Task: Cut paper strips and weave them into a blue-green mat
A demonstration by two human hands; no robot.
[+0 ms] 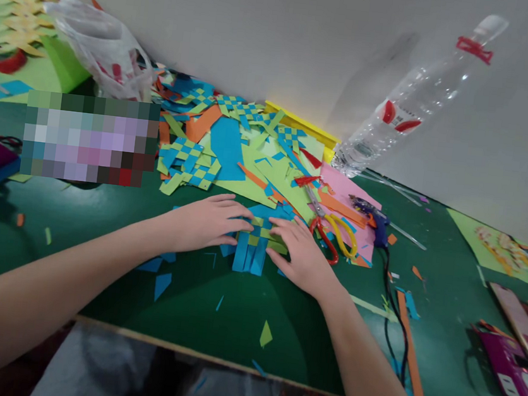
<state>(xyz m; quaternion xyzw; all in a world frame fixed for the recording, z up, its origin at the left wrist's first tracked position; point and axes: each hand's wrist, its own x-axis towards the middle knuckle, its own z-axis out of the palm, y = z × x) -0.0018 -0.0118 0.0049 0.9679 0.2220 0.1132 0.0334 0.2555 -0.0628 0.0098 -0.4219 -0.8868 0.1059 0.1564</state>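
Observation:
A small piece of woven paper strips (pixel 253 242), blue and light green, lies on the table in front of me with blue strip ends pointing toward me. My left hand (pixel 206 222) comes in from its left, fingers stretched out and the tips over its edge. From the other side my right hand (pixel 302 256) reaches it with fingers apart, fingertips at its right edge. Both hands partly cover the weave. Just beyond my right hand lie scissors (pixel 331 231) with one red and one yellow handle loop, beside a blue glue gun (pixel 376 223).
Finished-looking checkered weaves (pixel 187 157) and paper sheets pile up behind my hands. A tilted plastic bottle (pixel 398 111) leans near the wall by a yellow tray (pixel 301 125). The glue gun's black cord (pixel 388 301) runs down the right; a phone (pixel 519 322) lies far right.

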